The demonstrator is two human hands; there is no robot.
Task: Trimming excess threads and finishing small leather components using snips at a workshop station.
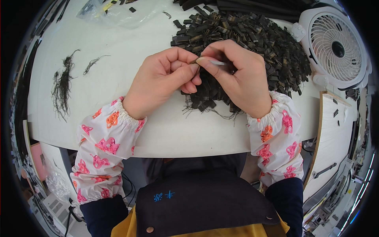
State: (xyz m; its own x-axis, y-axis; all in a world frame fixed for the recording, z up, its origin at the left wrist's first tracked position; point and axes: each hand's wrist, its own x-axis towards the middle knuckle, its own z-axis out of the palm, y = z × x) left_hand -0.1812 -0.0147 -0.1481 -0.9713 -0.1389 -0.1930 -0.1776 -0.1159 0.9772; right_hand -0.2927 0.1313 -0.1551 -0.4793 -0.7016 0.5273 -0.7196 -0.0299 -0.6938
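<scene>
Both hands meet above the white table [177, 136], at the near left side of a big heap of small black fabric tabs [272, 51]. My left hand [162, 77] is closed, thumb and forefinger pinching a small dark tab [193, 62] that my fingers mostly cover. Touching it at the fingertips, my right hand [244, 77] is also pinched shut. A thin pale tool [218, 63] shows inside the right hand; its kind is hidden by the fingers. Loose dark threads [223, 115] trail from the heap's near edge.
A clump of black threads [63, 89] lies at the left, with a smaller wisp [93, 65] beside it. A white fan [335, 47] stands at the far right. Clear plastic [130, 17] and dark scraps lie at the back left. A pale board [329, 134] leans at the right.
</scene>
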